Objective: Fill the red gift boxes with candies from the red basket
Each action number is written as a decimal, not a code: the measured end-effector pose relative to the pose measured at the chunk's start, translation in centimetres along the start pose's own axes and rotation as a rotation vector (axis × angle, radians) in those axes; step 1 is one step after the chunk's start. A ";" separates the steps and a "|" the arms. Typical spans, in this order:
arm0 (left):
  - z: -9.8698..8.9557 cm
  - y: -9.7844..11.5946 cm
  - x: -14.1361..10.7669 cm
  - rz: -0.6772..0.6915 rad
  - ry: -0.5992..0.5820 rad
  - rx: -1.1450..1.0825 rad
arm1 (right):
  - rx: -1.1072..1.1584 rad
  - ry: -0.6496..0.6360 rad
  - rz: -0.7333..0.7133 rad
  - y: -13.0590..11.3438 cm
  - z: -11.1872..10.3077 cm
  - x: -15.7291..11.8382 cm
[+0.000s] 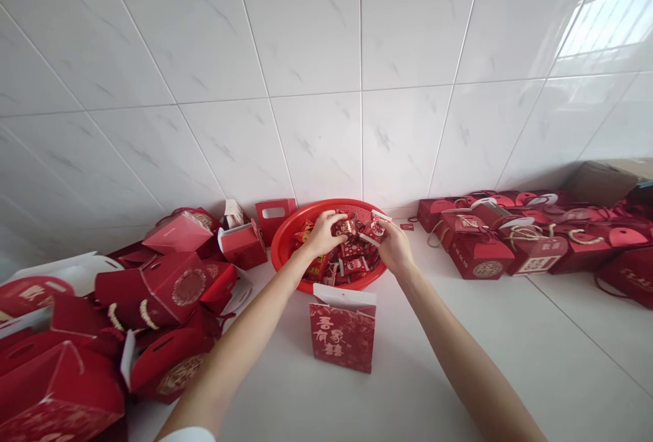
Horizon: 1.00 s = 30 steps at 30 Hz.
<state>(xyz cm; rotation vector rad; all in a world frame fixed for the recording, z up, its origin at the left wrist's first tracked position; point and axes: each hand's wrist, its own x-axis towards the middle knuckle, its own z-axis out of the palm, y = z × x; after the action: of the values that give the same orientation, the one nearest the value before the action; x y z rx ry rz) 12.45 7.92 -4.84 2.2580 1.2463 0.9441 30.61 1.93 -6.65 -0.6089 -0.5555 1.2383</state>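
Note:
A red plastic basket (pixel 286 266) holds many red wrapped candies (pixel 352 265), with some yellow wrappers at its left. Over it, my left hand (pixel 322 234) has its fingers closed around a shiny dark red wrapped candy (pixel 345 226). At the basket's right side my right hand (pixel 396 249) pinches a red and white packet (pixel 376 229), tilted, with printing on it. In front of the basket, between my forearms, an upright red gift box (pixel 343 338) with pale characters has its white top flaps raised open.
Several red gift boxes (pixel 153 285) lie heaped at the left, many with open tops. Closed red boxes with cord handles (pixel 482 251) stand in rows at the right. A cardboard box (pixel 602 180) sits behind them. A tiled wall (pixel 316 143) rises directly behind the basket.

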 end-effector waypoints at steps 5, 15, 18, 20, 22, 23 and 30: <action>-2.1 0.7 -1.0 -0.014 -0.380 -0.078 | 0.012 -0.016 -0.007 0.0 0.1 -0.2; -3.5 1.5 -3.6 -0.277 -0.879 0.548 | 0.027 -0.023 0.009 -0.3 0.3 -0.6; -3.4 1.5 -2.9 -0.293 -0.846 0.616 | 0.020 -0.013 0.012 -0.4 0.3 -0.6; -3.4 1.4 -2.6 -0.295 -0.870 0.642 | 0.007 -0.008 0.005 -0.3 0.3 -0.6; -3.6 1.3 -2.4 -0.303 -0.916 0.653 | -0.012 -0.009 -0.001 -0.3 0.2 -0.6; -3.6 1.2 -2.4 -0.303 -0.929 0.657 | -0.018 -0.012 -0.002 -0.3 0.3 -0.6; -2.0 -0.4 -3.3 -0.230 -0.778 0.615 | -0.016 -0.001 0.005 -0.4 0.3 -0.6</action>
<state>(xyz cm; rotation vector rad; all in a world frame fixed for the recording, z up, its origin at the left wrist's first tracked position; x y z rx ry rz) 9.55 5.39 -4.92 2.4264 1.4563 -0.4585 30.54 1.32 -6.22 -0.6233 -0.5652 1.2404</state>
